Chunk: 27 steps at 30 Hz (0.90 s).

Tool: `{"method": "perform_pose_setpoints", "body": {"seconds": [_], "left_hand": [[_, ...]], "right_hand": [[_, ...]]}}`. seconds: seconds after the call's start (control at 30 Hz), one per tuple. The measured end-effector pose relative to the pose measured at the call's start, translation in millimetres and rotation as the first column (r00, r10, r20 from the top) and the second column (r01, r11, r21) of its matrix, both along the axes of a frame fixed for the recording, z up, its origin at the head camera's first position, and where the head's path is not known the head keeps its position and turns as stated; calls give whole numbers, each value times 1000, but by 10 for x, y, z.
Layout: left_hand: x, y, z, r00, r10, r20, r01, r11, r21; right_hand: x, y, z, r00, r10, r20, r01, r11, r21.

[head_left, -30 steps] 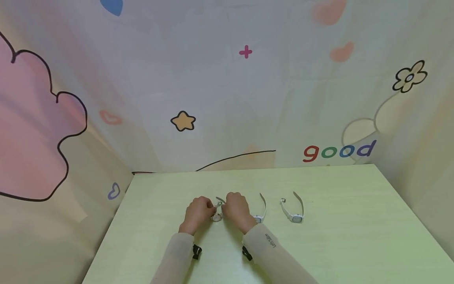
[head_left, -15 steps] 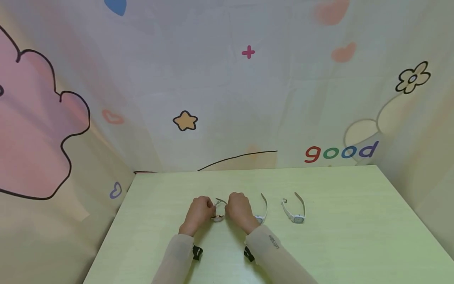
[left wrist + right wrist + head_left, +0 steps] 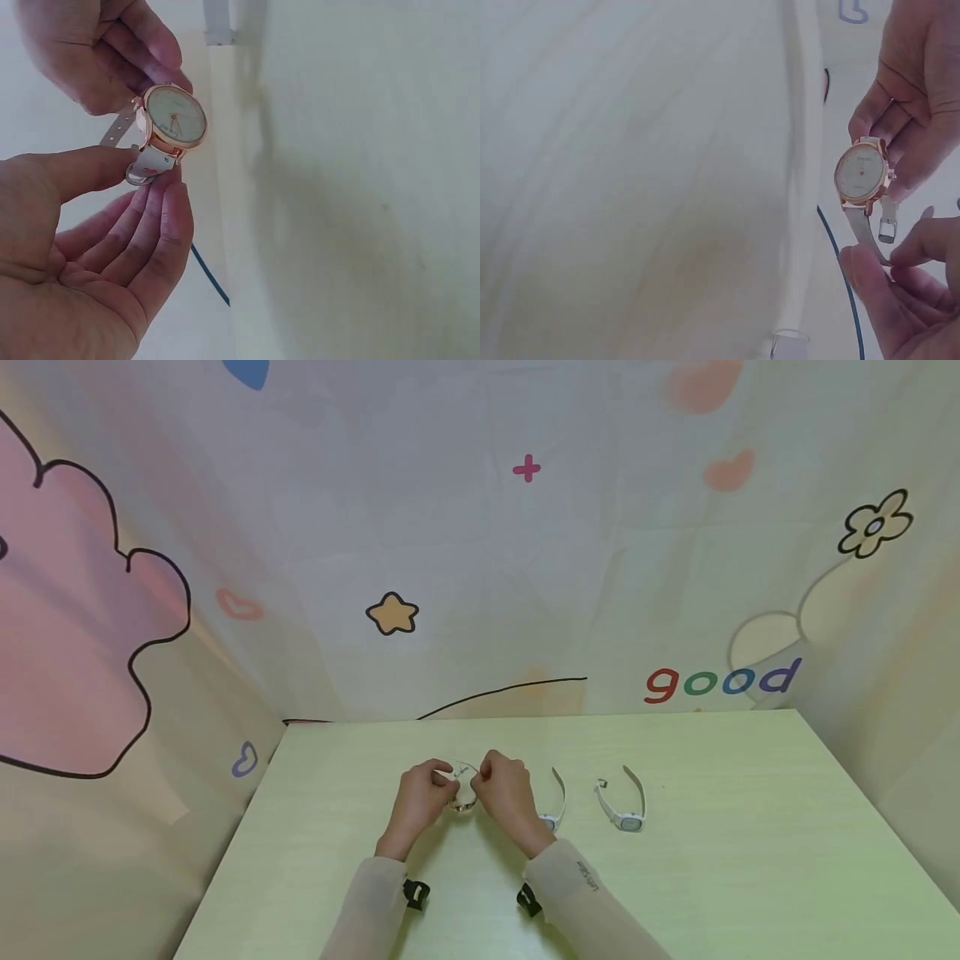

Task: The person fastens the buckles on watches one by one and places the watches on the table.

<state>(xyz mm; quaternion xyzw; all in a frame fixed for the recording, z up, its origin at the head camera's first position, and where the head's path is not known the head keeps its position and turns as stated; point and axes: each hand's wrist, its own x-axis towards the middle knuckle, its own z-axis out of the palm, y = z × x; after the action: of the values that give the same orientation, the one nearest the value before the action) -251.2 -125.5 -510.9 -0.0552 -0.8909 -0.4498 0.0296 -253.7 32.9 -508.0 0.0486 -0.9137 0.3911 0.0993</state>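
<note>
Rose-gold watch [image 3: 176, 116] pinched by its strap between two hands

Cream sleeves [image 3: 367, 902] come in from the near edge, with a black clip [image 3: 416, 894] at the inner side of each wrist. Just past them the left hand [image 3: 418, 802] and the right hand [image 3: 510, 793] face each other, and the watch sits in the gap between, its dial turned toward the wrist cameras.

The left hand's grip is drawn together in a pinch: thumb on one side, fingertips on the other, with the white strap [image 3: 154, 159] caught between them close to the case. A metal buckle [image 3: 140, 177] lies right by that thumb (the strap there carries a small red print). The right hand's grip is also a pinch, thumb and forefinger pressed on the other half of the strap, which curves down from the case. Whether the watch touches the tabletop [image 3: 750, 827] I cannot tell.

Just beyond the right forearm lies a white watch [image 3: 550, 822], partly hidden by it. Farther right, well apart from the hands, a second white watch [image 3: 631, 822] rests with its strap spread in a V toward the back.

Behind the tabletop hangs a printed cloth [image 3: 465, 543] with an orange star [image 3: 392, 613], a pink cross [image 3: 527, 467] and the word "good" [image 3: 723, 683] in coloured letters.
</note>
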Motion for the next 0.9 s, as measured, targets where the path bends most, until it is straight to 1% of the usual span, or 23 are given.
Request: {"method": "perform_pose_setpoints", "body": {"seconds": [0.1,0.17,0.3,0.4,0.5,0.57,0.73,0.9], "left_hand": [[7,19,42,1000,-7,-14,7,1000,25],[12,34,73,999,-14,-38,15,999,30],[28,73,140,996,-14,-93,18,999,42],[54,112,198,994,-12,-110,19,998,67],[86,161,251,993,-18,-119,29,995,91],[105,197,286,993,-20,-119,35,992,117],[122,312,374,988,-21,-152,48,983,177],[144,434,442,987,-24,-160,55,980,189]], "right_hand": [[-9,36,42,1000,13,15,-12,996,-85],[-11,63,84,999,34,35,-28,987,-156],[-10,121,167,994,85,62,-63,951,-302],[-1,167,211,992,112,59,-82,923,-375],[30,231,253,992,121,46,-92,908,-409],[60,276,301,992,118,40,-91,907,-411],[101,371,418,995,96,15,-81,900,-428],[127,450,491,997,73,-16,-72,891,-448]]}}
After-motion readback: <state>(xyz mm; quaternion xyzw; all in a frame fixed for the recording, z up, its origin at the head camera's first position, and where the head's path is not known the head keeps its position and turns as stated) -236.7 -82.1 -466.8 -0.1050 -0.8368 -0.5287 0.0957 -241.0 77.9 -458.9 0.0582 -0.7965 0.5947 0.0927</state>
